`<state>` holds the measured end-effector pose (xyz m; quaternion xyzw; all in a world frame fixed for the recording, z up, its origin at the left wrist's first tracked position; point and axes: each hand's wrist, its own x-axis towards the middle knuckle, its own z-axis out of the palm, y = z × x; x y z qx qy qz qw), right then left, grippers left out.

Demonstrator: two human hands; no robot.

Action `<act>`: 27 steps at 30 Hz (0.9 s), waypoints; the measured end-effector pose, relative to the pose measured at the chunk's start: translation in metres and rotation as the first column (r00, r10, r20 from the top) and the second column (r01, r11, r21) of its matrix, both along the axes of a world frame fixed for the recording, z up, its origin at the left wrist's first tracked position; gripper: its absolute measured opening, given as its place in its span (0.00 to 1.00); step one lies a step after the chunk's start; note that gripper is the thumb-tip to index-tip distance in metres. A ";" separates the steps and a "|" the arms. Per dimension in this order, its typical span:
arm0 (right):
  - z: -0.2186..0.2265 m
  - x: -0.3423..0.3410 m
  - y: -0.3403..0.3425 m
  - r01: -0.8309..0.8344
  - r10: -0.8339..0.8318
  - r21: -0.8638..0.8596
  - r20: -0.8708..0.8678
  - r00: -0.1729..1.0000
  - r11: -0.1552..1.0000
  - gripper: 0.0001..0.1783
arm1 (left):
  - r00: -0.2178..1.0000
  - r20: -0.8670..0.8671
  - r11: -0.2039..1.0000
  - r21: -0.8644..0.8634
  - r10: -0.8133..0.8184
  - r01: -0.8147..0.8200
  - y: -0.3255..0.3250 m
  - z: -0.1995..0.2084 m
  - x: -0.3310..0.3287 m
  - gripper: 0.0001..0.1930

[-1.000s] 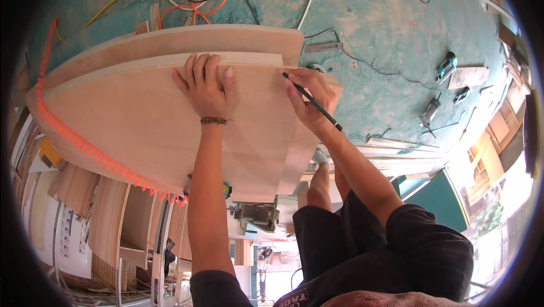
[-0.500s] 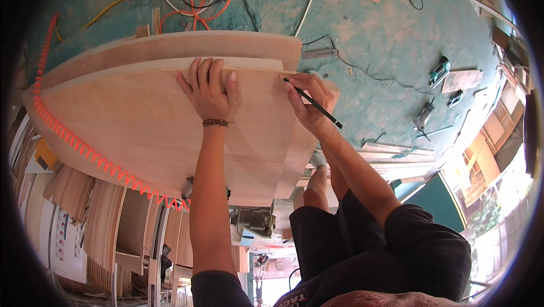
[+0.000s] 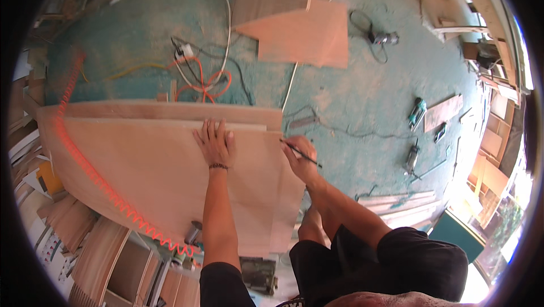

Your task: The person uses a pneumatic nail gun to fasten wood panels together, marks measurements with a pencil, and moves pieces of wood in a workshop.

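Observation:
A large light-brown wooden board lies in front of me, with a narrow wood strip along its far edge. My left hand rests flat on the board with fingers spread, their tips reaching the strip. At the board's far right corner, my right hand grips a dark pencil. The pencil's point is at the board's edge near that corner; whether it touches the wood I cannot tell. Behind the strip, another wooden panel runs along the far side.
A coiled orange air hose crosses the board's left side. Cables and a power strip lie on the green floor beyond. Flat panels lie at the far middle. To the right are a green power tool, another power tool and wood strips.
The view has tilted toward the far floor, so the board and both hands appear lower. My left hand stays on the board; my right hand still holds the pencil at the corner.

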<state>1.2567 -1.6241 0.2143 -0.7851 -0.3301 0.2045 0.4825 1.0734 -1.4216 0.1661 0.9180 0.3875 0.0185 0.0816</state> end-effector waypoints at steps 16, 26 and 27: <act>0.088 0.130 -0.506 -0.091 0.027 -0.958 -0.087 0.996 0.272 0.14 | 0.837 0.076 0.580 -0.755 0.543 -0.307 -0.354 0.136 -0.026 0.47; 0.164 0.231 -0.314 0.001 -0.080 -0.534 -0.124 0.989 0.845 0.09 | 0.694 -0.553 0.207 -0.694 0.461 -0.690 -0.395 0.160 -0.173 0.29; 0.153 0.240 -0.303 0.008 -0.040 -0.481 -0.057 0.998 0.877 0.09 | 0.701 -0.452 0.242 -0.717 0.552 -0.653 -0.380 0.159 -0.177 0.25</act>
